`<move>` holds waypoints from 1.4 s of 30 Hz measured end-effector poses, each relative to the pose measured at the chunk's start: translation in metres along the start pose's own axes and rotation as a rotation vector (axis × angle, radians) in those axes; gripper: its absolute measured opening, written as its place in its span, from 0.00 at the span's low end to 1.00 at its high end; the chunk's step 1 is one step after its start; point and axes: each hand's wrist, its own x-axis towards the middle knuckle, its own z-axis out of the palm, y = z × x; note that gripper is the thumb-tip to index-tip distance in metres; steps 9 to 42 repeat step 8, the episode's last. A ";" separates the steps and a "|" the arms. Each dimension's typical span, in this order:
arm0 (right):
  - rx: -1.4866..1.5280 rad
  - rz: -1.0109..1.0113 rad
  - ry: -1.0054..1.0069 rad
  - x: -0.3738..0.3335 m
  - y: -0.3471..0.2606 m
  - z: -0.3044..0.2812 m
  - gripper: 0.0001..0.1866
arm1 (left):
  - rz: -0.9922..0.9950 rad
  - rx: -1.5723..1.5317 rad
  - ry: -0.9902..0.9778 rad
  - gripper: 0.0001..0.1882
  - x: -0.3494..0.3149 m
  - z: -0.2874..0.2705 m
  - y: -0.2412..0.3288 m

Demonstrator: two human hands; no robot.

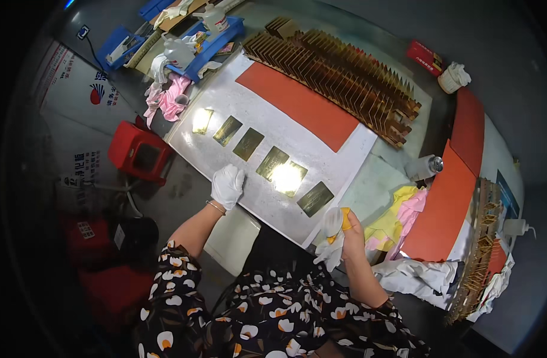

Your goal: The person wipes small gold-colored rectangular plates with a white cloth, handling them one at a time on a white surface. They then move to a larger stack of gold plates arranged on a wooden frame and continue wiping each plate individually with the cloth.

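Observation:
My left hand (227, 185), in a white glove, is at the front edge of a pale grey work sheet (196, 140). Its fingers look curled in, and anything inside them is hidden. My right hand (352, 234) has bare fingers closed on a white glove (331, 244) with a yellow edge, just off the sheet's front right corner. Several thin brass-coloured plates lie in a slanted row on the sheet, among them a dark one (248, 144) and a brightly glaring one (289, 178). The rightmost plate (315, 199) is the closest to my right hand.
Behind the plates lie an orange-red mat (300, 107) and a long rack (339, 71) of upright brass-coloured plates. Blue trays (216, 45) with bottles stand at the back left. At right are a metal bottle (425, 167), yellow and pink cloths (398, 218) and another rack (476, 256). A red stool (139, 152) stands left.

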 end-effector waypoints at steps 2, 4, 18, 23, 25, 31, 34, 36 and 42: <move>0.082 -0.040 0.041 0.010 -0.004 0.007 0.11 | -0.053 -0.078 -0.076 0.12 0.002 -0.005 0.010; 0.138 -0.106 0.009 0.028 -0.010 0.010 0.14 | 0.012 -0.194 -0.132 0.11 0.013 -0.018 0.036; 0.398 -0.104 0.358 0.024 -0.014 0.035 0.25 | 0.104 -0.626 -0.240 0.12 0.065 -0.028 0.110; 0.398 -0.104 0.358 0.024 -0.014 0.035 0.25 | 0.104 -0.626 -0.240 0.12 0.065 -0.028 0.110; 0.398 -0.104 0.358 0.024 -0.014 0.035 0.25 | 0.104 -0.626 -0.240 0.12 0.065 -0.028 0.110; 0.398 -0.104 0.358 0.024 -0.014 0.035 0.25 | 0.104 -0.626 -0.240 0.12 0.065 -0.028 0.110; 0.398 -0.104 0.358 0.024 -0.014 0.035 0.25 | 0.104 -0.626 -0.240 0.12 0.065 -0.028 0.110; 0.398 -0.104 0.358 0.024 -0.014 0.035 0.25 | 0.104 -0.626 -0.240 0.12 0.065 -0.028 0.110; 0.398 -0.104 0.358 0.024 -0.014 0.035 0.25 | 0.104 -0.626 -0.240 0.12 0.065 -0.028 0.110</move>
